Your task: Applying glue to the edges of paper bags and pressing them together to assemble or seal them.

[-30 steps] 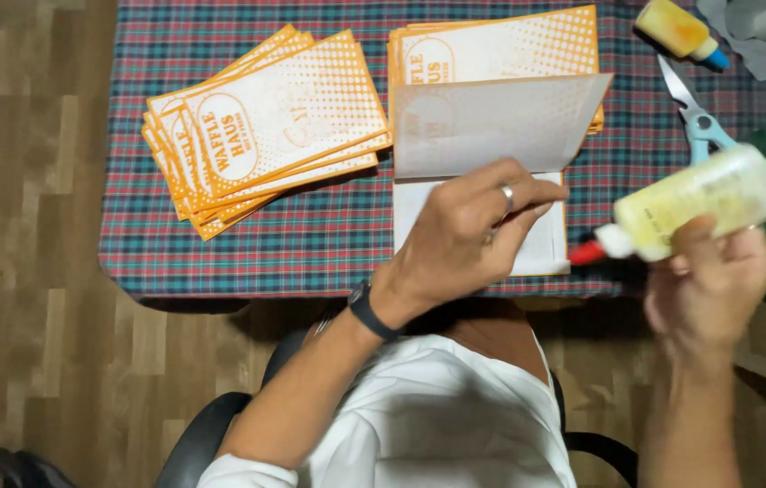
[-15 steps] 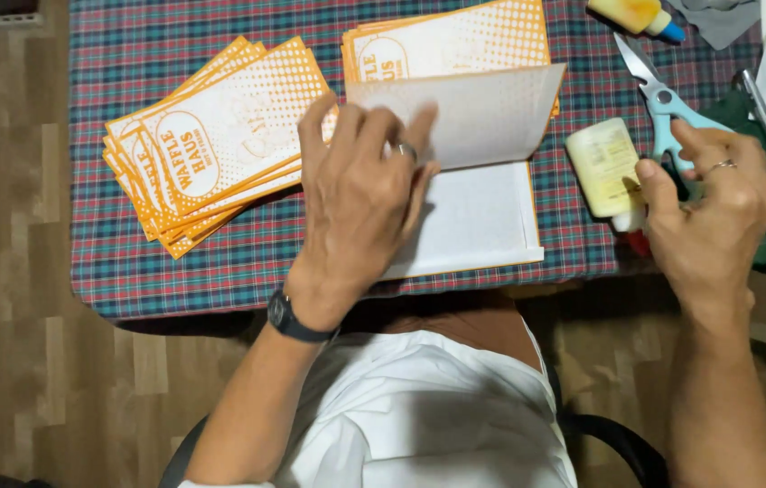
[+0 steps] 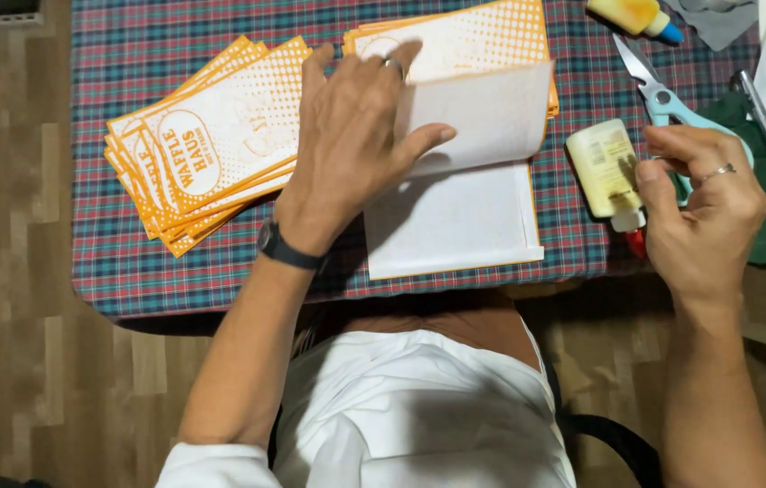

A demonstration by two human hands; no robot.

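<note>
A person sits at a table covered in plaid cloth, seen from above. The left hand lies flat with fingers spread on a white paper sheet, pressing its folded upper flap down along the crease. A second ago this hand was lower, near the sheet's front edge; it has since slid up over the fold, so the flap looks to be getting smoothed onto the sheet. The right hand a second ago held a pale glue bottle in the air; now the bottle lies on the cloth just right of the sheet, red cap toward the person, and the thumb and fingers curl loosely by its cap, touching or just leaving it; which one cannot be told. Scissors with light blue handles lie beyond the bottle. A fanned stack of orange printed sheets sits left of the hand, a second stack behind the flap, and a yellow bottle at the far edge.
</note>
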